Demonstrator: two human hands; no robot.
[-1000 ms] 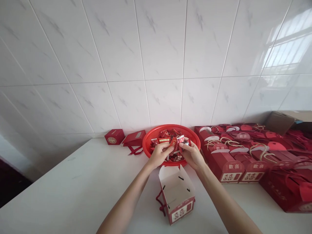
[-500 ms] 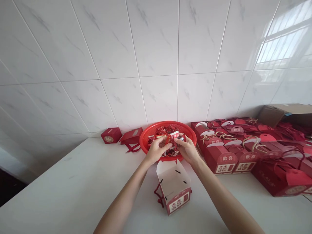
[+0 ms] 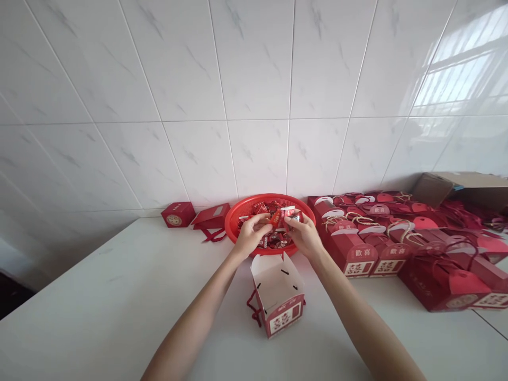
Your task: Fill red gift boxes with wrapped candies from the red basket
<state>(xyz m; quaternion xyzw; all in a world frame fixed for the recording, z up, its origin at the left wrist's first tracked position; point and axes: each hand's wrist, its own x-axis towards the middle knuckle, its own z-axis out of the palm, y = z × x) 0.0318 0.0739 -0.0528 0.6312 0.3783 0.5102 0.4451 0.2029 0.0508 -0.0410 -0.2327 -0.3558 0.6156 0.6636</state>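
Note:
Both of my hands are over a red plastic basket (image 3: 238, 203) filled with wrapped candies (image 3: 275, 241). My left hand (image 3: 251, 233) pinches a red-orange wrapped candy (image 3: 274, 218) between thumb and fingers. Close beside it, my right hand (image 3: 304, 233) is closed on small wrapped candies (image 3: 289, 211), one with a red and white wrapper and one darker. Fingers partly hide what each hand holds. Nearer to me, between my forearms, an open red and white gift box (image 3: 278, 288) stands on the white table with its flaps up and a red cord at its left side.
Many closed red gift boxes (image 3: 359, 256) with cord handles crowd the right side. Behind them is a brown cardboard box (image 3: 440, 185). A small red box (image 3: 178, 214) and a red bag-like box with ribbon (image 3: 210, 216) lie left of the basket, near the tiled wall (image 3: 257, 153).
My hands have moved slightly apart over the basket, with candies still between the fingers. The view has shifted a little; the open gift box stays in place.

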